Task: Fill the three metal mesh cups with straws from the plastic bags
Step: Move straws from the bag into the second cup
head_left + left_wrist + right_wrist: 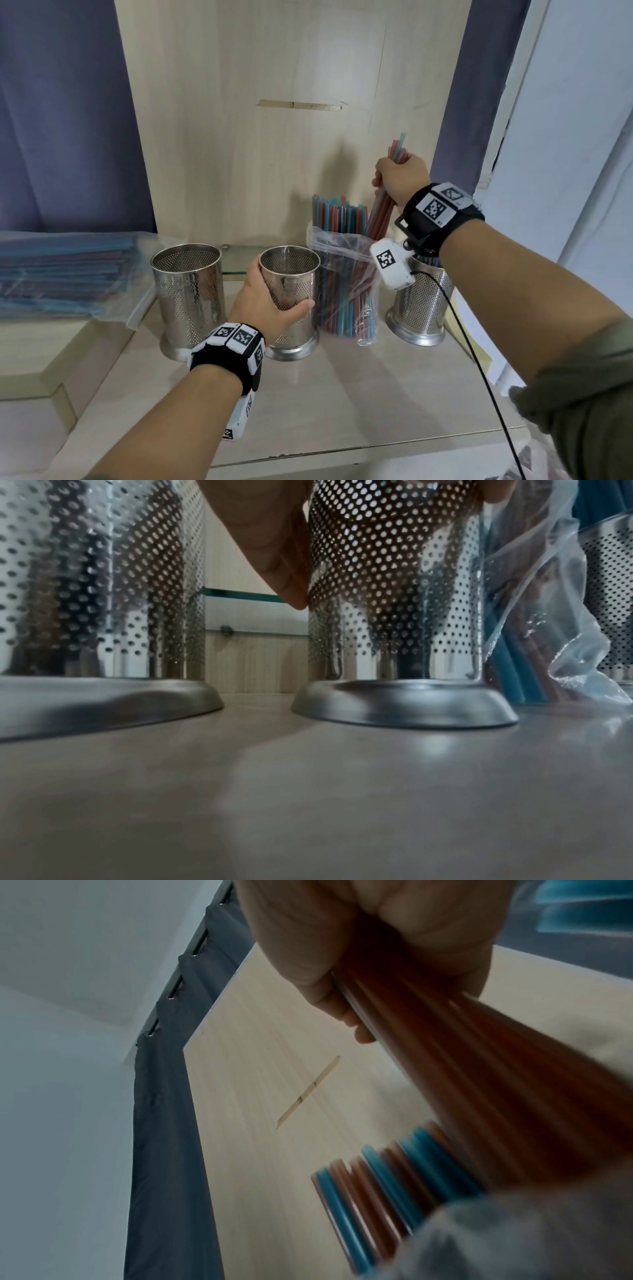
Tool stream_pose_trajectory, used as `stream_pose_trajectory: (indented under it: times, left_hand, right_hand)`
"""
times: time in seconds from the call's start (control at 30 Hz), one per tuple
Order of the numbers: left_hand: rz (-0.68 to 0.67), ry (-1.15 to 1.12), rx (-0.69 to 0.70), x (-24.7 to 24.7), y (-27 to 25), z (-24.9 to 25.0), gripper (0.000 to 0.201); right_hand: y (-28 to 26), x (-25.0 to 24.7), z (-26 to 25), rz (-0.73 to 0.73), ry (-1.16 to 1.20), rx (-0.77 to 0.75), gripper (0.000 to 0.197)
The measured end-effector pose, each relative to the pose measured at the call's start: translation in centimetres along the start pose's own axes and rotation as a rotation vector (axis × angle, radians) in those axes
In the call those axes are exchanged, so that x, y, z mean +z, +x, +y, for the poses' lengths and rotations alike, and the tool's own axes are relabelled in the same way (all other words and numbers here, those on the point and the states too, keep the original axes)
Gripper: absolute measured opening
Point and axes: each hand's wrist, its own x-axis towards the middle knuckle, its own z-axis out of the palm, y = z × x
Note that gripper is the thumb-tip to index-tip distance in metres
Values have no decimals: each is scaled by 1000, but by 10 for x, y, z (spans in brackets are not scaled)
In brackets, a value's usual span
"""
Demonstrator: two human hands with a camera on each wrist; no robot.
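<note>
While the bundle of straws [394, 171] is fisted in my right hand [402, 178], raised above the upright plastic bag [346, 274], lower ends look not yet clear of the bag mouth. Left hand [270, 301] wraps the middle mesh cup [291, 294], fingers and thumb curled round its wall; cup is empty. Left cup [188, 291] also empty; right cup [421, 308] partly hidden, contents unclear. Second bag [68, 270] lies flat at left. Step in hand, I judge: transfer to middle cup. Next: lift clear, swing over rim, lower ends first.
</note>
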Motion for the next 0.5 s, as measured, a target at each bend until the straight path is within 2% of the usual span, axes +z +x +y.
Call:
stream_pose_trajectory:
  times: [0.17,0.3,0.43,0.5]
  left_hand:
    - [-6,-1,3,0,0,-2,119]
    - [-10,-43,19,0,1,-5,118]
    - [-24,-78,28,-1,2,-6,116]
    - [-23,-81,29,-1,1,-6,116]
  right_hand:
    - [12,-10,-35,84,75,-109,19]
    - [12,-26,-85,146,217,-253,12]
    - [-14,-27,-123,-30,482,-378,10]
    - [-32,-12,-128,-146,533,-392,11]
